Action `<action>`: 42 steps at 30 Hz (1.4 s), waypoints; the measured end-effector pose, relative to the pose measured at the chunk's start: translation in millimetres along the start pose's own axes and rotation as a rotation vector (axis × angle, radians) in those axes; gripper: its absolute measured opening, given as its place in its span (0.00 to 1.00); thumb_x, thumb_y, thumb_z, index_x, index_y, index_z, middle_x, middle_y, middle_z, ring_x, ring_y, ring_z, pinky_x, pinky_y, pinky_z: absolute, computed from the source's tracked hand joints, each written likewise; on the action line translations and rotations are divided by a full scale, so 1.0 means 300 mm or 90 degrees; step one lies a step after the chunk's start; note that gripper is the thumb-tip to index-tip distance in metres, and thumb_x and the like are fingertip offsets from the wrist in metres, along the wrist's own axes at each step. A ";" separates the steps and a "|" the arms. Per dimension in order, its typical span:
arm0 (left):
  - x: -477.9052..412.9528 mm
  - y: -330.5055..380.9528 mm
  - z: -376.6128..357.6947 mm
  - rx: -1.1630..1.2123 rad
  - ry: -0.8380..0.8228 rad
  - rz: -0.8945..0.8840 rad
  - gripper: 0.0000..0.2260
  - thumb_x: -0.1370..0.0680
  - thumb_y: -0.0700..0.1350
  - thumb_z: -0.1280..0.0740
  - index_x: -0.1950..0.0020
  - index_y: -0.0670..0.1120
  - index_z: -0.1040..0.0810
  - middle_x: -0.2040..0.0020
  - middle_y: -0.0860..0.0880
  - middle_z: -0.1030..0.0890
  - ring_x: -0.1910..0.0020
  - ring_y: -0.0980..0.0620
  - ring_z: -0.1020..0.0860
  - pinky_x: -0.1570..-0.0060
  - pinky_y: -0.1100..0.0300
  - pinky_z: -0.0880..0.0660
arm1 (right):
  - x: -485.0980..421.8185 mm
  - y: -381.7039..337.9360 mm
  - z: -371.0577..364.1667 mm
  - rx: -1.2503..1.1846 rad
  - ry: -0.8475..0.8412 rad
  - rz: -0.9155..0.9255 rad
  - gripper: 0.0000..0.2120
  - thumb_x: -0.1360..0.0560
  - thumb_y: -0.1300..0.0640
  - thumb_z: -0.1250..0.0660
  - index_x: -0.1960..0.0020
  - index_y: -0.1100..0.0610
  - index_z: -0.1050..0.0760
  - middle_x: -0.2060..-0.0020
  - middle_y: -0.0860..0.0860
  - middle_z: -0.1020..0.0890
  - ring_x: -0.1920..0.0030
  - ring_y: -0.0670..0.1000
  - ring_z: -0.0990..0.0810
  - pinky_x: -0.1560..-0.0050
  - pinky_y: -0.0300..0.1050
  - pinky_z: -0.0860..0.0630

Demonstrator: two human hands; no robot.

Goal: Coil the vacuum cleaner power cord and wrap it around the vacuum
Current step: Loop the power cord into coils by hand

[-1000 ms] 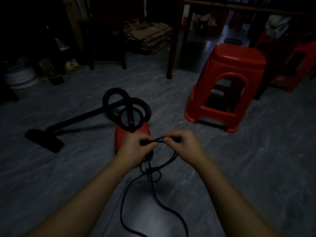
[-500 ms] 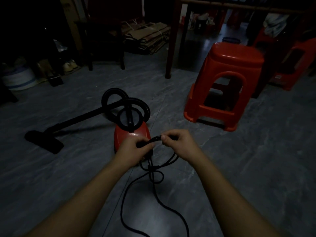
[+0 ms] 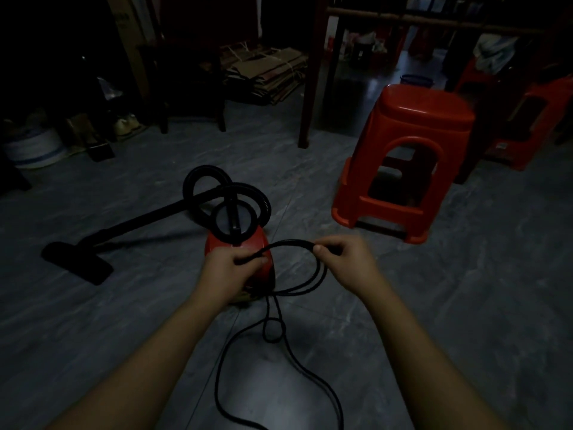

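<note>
A small red vacuum cleaner (image 3: 262,243) stands on the grey floor, its black hose (image 3: 248,189) looped on top and its wand ending in a floor nozzle (image 3: 77,265) to the left. The black power cord (image 3: 288,243) arcs between my hands above the vacuum, with several loops hanging below. My left hand (image 3: 229,268) pinches the coil's left end. My right hand (image 3: 344,259) grips its right end. Slack cord (image 3: 279,367) trails over the floor toward me.
A red plastic stool (image 3: 412,156) stands right of the vacuum, more red stools (image 3: 533,119) behind it. A dark wooden table leg (image 3: 310,82) rises at centre back, with flattened cardboard (image 3: 266,72) and a chair to its left. A white bucket (image 3: 34,147) sits far left.
My hands have moved apart, the right one going right, so the cord between them now forms a wider arc. The hanging loops have opened out.
</note>
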State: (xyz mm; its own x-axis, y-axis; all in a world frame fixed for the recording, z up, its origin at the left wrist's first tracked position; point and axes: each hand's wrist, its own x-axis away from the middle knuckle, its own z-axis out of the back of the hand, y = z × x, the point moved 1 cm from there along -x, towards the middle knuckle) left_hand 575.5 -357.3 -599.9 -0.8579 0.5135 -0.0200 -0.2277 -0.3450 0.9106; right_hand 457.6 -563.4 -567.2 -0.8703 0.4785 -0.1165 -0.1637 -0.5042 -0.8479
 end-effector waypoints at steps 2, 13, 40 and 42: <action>0.002 -0.002 0.006 -0.040 -0.010 -0.005 0.05 0.25 0.45 0.26 0.52 0.53 0.13 0.58 0.53 0.13 0.57 0.56 0.16 0.57 0.61 0.22 | 0.008 0.014 -0.008 0.089 -0.030 -0.008 0.08 0.22 0.60 0.31 0.45 0.55 0.16 0.55 0.45 0.15 0.58 0.35 0.21 0.58 0.26 0.28; 0.027 0.052 -0.028 -0.103 -0.095 -0.071 0.06 0.25 0.46 0.26 0.52 0.57 0.13 0.60 0.54 0.14 0.61 0.54 0.16 0.60 0.54 0.17 | 0.027 -0.010 -0.091 0.049 -0.114 0.024 0.08 0.20 0.52 0.33 0.46 0.51 0.16 0.57 0.42 0.15 0.55 0.39 0.19 0.53 0.37 0.23; 0.009 0.112 -0.041 0.152 -0.011 -0.005 0.15 0.18 0.52 0.38 0.65 0.56 0.24 0.67 0.48 0.26 0.65 0.50 0.27 0.58 0.54 0.29 | 0.007 -0.061 -0.041 -0.220 0.033 -0.029 0.08 0.20 0.55 0.34 0.52 0.56 0.17 0.67 0.39 0.19 0.64 0.36 0.22 0.59 0.33 0.24; 0.007 0.097 -0.033 0.142 0.003 -0.014 0.15 0.18 0.52 0.36 0.65 0.58 0.23 0.67 0.47 0.26 0.65 0.48 0.27 0.60 0.53 0.29 | 0.004 -0.052 -0.044 -0.175 0.022 -0.003 0.07 0.20 0.57 0.34 0.54 0.54 0.19 0.65 0.44 0.19 0.62 0.40 0.21 0.57 0.36 0.23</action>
State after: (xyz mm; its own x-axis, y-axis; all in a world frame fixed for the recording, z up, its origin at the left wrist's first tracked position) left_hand 562.6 -374.0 -577.6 -0.8561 0.5152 -0.0415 -0.1389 -0.1520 0.9786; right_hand 465.1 -545.5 -561.1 -0.8527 0.5070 -0.1263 -0.0307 -0.2899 -0.9566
